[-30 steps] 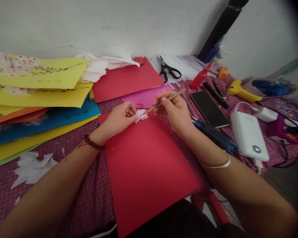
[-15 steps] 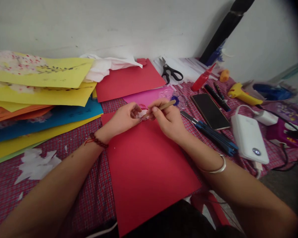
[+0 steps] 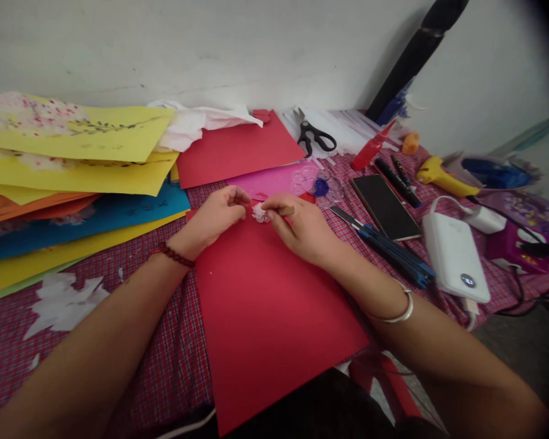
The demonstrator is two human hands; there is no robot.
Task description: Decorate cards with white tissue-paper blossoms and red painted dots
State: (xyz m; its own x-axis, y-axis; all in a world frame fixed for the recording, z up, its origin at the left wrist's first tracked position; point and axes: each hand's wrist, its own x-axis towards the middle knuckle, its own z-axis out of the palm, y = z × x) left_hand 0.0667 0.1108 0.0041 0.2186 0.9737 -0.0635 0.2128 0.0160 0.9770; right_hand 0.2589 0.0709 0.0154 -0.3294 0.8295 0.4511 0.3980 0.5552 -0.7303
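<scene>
A large red paper sheet [image 3: 274,317] lies in front of me. A small crumpled pale pink paper piece [image 3: 258,213] rests near its far edge, between my hands. My right hand [image 3: 302,225] is closed round a short wooden stick [image 3: 286,211], mostly hidden by the fingers; the fingertips are beside the crumpled piece. My left hand [image 3: 219,216] is left of the piece, fingers curved and thumb apart, with nothing seen in it. A pink sheet [image 3: 260,180] with clear, flower-shaped plastic dishes [image 3: 333,188] lies just beyond.
Decorated yellow sheets [image 3: 132,137] are stacked at left, near white paper scraps [image 3: 68,302]. Scissors [image 3: 318,137] and a red bottle [image 3: 370,149] lie at the back. To the right are a utility knife [image 3: 393,253], phone [image 3: 387,206], power bank [image 3: 455,256] and yellow glue gun [image 3: 446,178].
My left hand has drawn slightly left, away from the crumpled paper piece, which now shows more. The stick in my right hand has tilted and is more hidden.
</scene>
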